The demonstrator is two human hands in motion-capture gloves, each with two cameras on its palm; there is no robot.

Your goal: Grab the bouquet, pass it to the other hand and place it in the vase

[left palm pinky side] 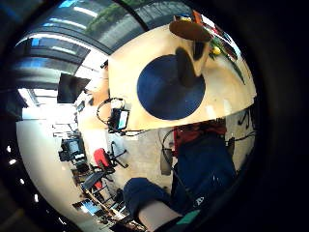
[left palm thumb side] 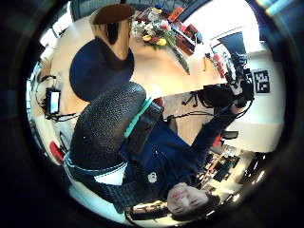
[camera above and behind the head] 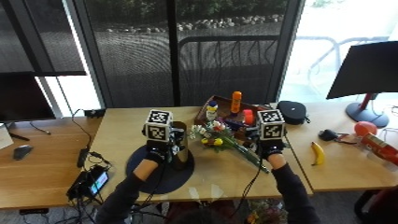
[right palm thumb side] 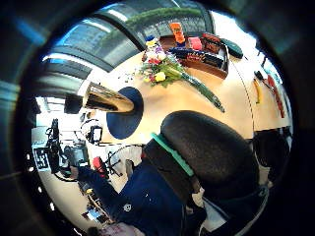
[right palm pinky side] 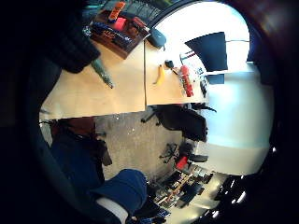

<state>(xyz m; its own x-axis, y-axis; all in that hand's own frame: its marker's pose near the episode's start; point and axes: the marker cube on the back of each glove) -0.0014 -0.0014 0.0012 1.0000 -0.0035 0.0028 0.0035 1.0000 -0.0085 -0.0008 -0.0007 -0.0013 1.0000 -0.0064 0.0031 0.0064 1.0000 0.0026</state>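
Finger state cannot be told for either the left hand or right hand. No step is complete: the bouquet lies mid-table beside the vase; pickup, transfer and insertion remain.

From the bouquet, bare bench lies open toward 6 o'clock, between the two forearms. At 9 o'clock the vase stands on its dark round mat, close beside the flower heads, with the left hand just beyond it. At 12 o'clock a tray of bottles walls off the far side. At 3 o'clock the right hand hovers near the stems; whether it touches them is hard to tell. Beyond it, open bench runs toward a banana.
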